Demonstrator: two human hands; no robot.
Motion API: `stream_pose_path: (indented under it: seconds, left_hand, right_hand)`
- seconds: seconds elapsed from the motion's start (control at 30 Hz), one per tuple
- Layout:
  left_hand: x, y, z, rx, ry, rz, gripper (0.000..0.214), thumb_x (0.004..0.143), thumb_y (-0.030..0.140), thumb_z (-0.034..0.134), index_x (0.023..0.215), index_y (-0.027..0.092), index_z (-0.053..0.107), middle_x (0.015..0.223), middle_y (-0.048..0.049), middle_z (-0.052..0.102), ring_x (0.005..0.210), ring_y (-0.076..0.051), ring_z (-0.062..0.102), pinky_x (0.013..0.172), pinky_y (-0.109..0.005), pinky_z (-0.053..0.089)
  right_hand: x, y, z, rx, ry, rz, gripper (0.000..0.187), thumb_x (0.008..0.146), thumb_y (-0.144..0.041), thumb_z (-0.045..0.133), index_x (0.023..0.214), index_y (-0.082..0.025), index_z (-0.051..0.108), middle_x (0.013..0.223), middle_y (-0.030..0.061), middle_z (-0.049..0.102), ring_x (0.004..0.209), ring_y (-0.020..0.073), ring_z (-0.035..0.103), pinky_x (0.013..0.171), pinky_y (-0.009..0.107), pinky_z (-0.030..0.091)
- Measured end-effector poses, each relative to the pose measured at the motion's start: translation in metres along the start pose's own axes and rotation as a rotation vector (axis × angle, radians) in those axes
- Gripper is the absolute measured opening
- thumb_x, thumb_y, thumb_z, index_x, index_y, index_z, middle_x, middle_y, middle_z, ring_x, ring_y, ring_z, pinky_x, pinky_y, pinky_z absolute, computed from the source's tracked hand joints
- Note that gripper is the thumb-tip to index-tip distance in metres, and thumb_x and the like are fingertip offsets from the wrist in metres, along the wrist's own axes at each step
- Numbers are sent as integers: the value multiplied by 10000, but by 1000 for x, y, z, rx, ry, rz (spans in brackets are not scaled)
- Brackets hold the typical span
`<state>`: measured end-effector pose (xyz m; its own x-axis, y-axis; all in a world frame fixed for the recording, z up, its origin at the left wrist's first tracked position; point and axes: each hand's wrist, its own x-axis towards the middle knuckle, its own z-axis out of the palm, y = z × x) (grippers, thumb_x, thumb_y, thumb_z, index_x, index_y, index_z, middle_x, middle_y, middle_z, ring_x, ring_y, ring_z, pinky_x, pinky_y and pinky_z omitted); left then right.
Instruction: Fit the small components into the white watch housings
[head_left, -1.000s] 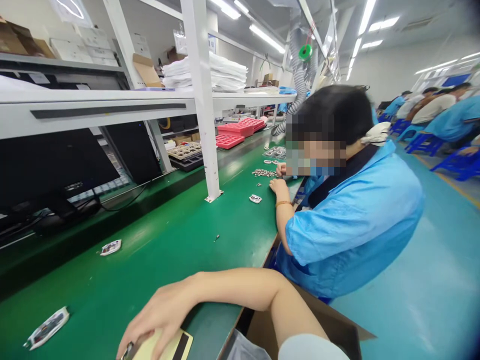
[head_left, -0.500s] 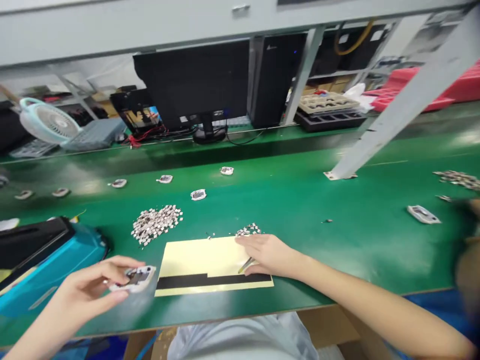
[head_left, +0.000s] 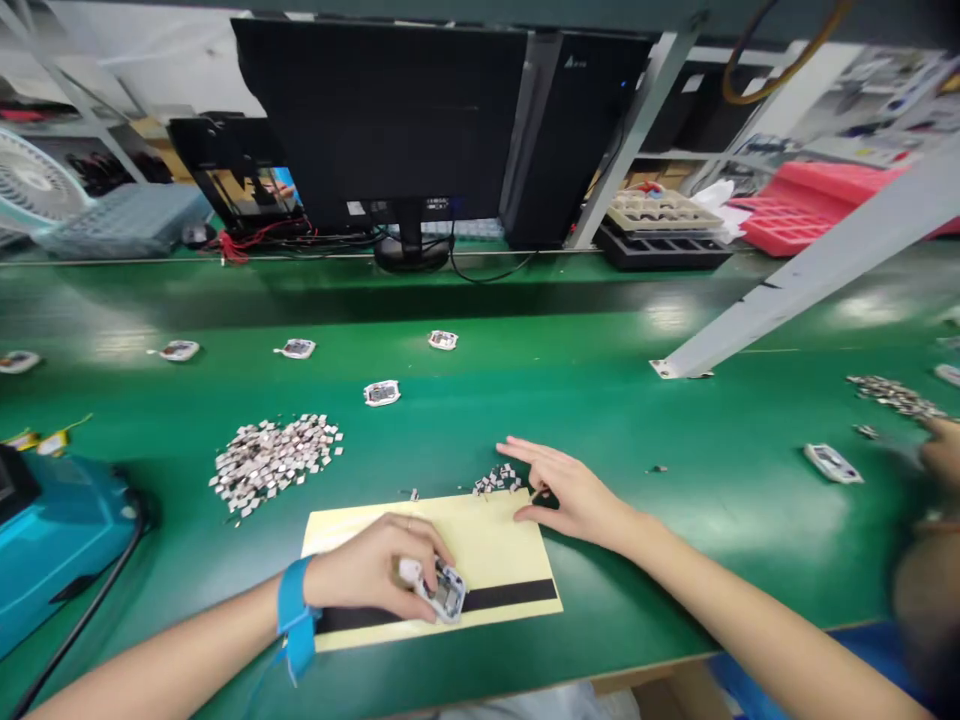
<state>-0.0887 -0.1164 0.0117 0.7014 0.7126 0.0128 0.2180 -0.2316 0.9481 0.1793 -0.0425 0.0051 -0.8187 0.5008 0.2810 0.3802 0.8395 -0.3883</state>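
Observation:
My left hand (head_left: 397,565), with a blue strap (head_left: 298,615) round the wrist, grips a small white device housing (head_left: 448,592) with a circuit board in it. It is over the yellow sheet (head_left: 495,545), whose black stripe (head_left: 517,596) runs along the near side. At the sheet's far right corner, my right hand (head_left: 574,495) has its fingers partly stretched out. A slim tool, apparently tweezers (head_left: 537,493), pokes out from its curled fingers, mostly hidden. Beside those fingertips lies a small cluster of tiny square parts (head_left: 497,480).
A larger heap of square parts (head_left: 274,460) lies left. Several open housings (head_left: 382,392) are spread along the green bench. A slanted post (head_left: 780,285) stands right. A teal case (head_left: 75,540) is at left. A co-worker's hand (head_left: 941,450) shows at the right edge.
My left hand has carried the housing rightward over the yellow sheet. My right hand has lifted off the sheet toward its far right corner. The camera view has shifted.

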Motion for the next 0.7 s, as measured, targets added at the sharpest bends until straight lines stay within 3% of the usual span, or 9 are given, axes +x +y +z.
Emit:
stream_pose_path:
  seconds: [0.13, 0.3, 0.43, 0.57, 0.7]
  left_hand:
    - [9, -5, 3, -39, -46, 7, 203, 666, 336, 703, 688, 146, 635, 909, -76, 650, 792, -160, 621, 699, -215, 472]
    - [14, -5, 8, -59, -86, 3, 289, 637, 421, 712, 679, 146, 630, 900, -71, 642, 761, -154, 627, 673, -196, 462]
    - [15, -7, 10, -42, -97, 6, 309, 642, 446, 698, 690, 148, 631, 901, -67, 636, 763, -152, 625, 669, -190, 458]
    - [14, -8, 8, -33, -110, 0, 318, 656, 461, 680, 691, 149, 625, 900, -62, 632, 759, -149, 623, 664, -190, 455]
    - [13, -10, 9, -22, -124, -1, 327, 658, 477, 672, 699, 155, 631, 903, -60, 632, 752, -152, 623, 651, -192, 450]
  right_hand:
    - [13, 14, -1, -12, -80, -23, 353, 739, -460, 602, 745, -180, 387, 1330, 181, 366, 1268, 219, 296, 939, 327, 445]
    - [39, 16, 23, -29, -108, -92, 393, 734, -510, 578, 685, -170, 387, 1271, 233, 418, 1235, 258, 349, 1015, 409, 354]
    - [54, 25, 26, -4, -85, -100, 386, 745, -519, 556, 696, -177, 383, 1249, 220, 450, 1219, 242, 380, 977, 389, 399]
    - [42, 34, 6, 19, -73, -67, 404, 741, -556, 537, 730, -192, 362, 1254, 193, 454, 1217, 207, 389, 905, 350, 460]
    - [18, 32, -4, 0, -104, -79, 458, 688, -593, 569, 722, -184, 365, 1243, 209, 459, 1213, 250, 388, 938, 410, 430]
